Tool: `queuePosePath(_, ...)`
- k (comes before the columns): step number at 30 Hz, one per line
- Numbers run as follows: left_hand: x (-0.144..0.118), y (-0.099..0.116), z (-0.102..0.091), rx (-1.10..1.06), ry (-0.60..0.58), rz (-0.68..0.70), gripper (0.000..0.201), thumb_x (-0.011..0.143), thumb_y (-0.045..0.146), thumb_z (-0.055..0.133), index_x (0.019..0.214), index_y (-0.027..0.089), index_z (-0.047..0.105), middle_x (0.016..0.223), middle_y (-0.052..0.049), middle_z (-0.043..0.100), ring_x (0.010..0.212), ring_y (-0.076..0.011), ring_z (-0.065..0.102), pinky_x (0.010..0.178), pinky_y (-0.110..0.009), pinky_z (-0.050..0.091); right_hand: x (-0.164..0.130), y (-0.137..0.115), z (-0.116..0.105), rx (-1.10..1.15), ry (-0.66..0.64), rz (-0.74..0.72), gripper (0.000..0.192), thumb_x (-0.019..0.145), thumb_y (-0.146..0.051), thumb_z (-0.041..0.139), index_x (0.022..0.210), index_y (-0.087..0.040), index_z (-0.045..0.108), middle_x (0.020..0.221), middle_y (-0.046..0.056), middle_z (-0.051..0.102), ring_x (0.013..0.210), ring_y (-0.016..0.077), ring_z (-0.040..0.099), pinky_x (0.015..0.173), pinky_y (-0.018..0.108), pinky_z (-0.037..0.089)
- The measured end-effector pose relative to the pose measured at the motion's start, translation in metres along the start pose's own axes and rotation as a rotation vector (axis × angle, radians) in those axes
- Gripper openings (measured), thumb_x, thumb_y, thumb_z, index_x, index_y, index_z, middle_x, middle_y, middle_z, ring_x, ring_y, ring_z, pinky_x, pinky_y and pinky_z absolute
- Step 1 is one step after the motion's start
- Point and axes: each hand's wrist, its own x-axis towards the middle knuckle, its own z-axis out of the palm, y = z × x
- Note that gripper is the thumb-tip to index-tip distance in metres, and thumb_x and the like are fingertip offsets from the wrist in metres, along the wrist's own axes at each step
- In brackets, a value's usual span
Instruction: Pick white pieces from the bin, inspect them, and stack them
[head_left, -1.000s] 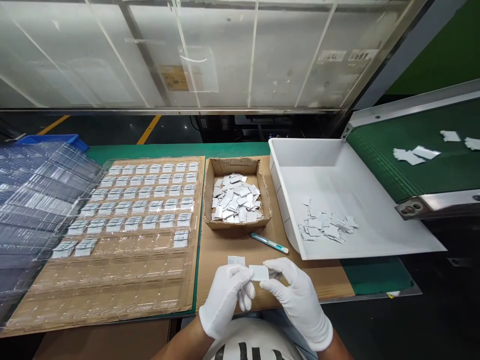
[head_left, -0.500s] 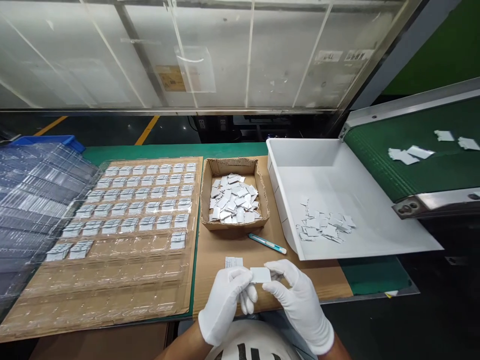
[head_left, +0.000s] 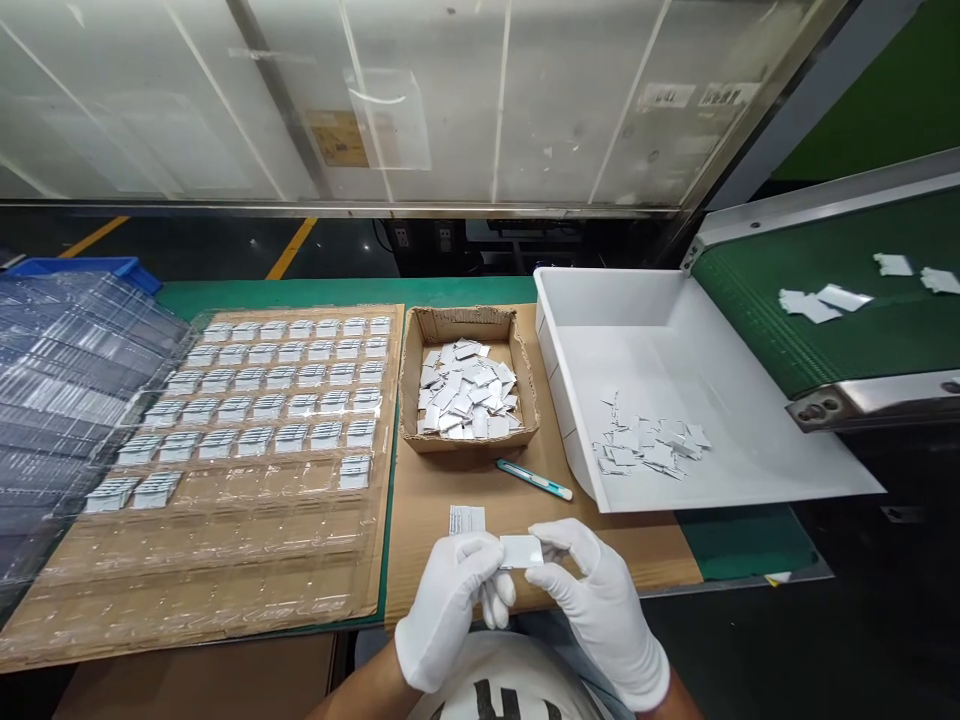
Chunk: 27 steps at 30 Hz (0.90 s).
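Between my two white-gloved hands is a small white rectangular piece (head_left: 521,551), held near the table's front edge. My left hand (head_left: 455,600) pinches its left end, and my right hand (head_left: 596,610) grips the right end between thumb and fingers. Just beyond my left hand lies a small stack of the white pieces (head_left: 467,519) on the cardboard. A blue-and-white utility knife (head_left: 534,480) rests farther back, apart from both hands. Behind it stands a cardboard box (head_left: 469,442) holding many loose white pieces (head_left: 469,390).
At left, a clear compartment tray (head_left: 247,545) has stacks of pieces in its back rows. Stacked clear trays (head_left: 67,350) stand beyond it. A white bin (head_left: 765,470) with scattered pieces sits at right, below a green conveyor belt (head_left: 765,300) carrying several pieces.
The view has tilted slightly downward, shifting the table scene up a little. Both hands keep nearly the same hold on the white piece.
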Motion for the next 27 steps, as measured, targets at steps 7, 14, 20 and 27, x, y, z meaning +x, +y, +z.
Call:
queuePosePath(7,0.004,0.001,-0.006,0.195,-0.041,0.056,0.046,0.073,0.057,0.064,0.058,0.014,0.062,0.045,-0.001,0.058,0.035,-0.0104,0.049,0.038,-0.022,0.039,0.0,-0.001,0.004,-0.048,-0.031,0.028,0.02,0.084,-0.037,0.072,0.097,-0.022,0.069,0.081,0.0,0.07,0.071,0.0152,0.067,0.066,0.022,0.054)
queuePosePath(14,0.025,0.063,-0.016,0.844,0.05,0.462,0.024,0.08,0.038,0.062,0.071,0.019,0.074,0.067,-0.003,0.073,0.064,-0.0187,0.067,0.06,-0.026,0.052,0.011,0.001,-0.017,-0.231,0.205,-0.115,0.021,0.09,-0.035,0.063,0.106,-0.022,0.063,0.082,0.002,0.069,0.069,0.0157,0.066,0.068,0.026,0.054)
queuePosePath(20,0.076,0.125,-0.024,1.317,0.231,0.805,0.031,0.087,0.041,0.051,0.09,0.023,0.077,0.092,-0.004,0.077,0.086,-0.0226,0.07,0.079,-0.029,0.053,0.106,0.026,-0.094,-0.735,0.144,0.118,0.023,0.095,-0.016,0.05,0.112,-0.018,0.064,0.114,0.012,0.067,0.109,0.0224,0.063,0.096,0.036,0.049)
queuePosePath(27,0.087,0.112,-0.018,1.738,0.379,0.892,0.035,0.092,0.03,0.045,0.117,0.021,0.067,0.099,-0.012,0.074,0.088,-0.0271,0.069,0.073,-0.035,0.055,0.191,0.061,-0.123,-0.972,-0.254,0.407,0.026,0.094,-0.032,0.06,0.114,-0.015,0.062,0.114,0.007,0.065,0.094,0.0196,0.066,0.081,0.04,0.056)
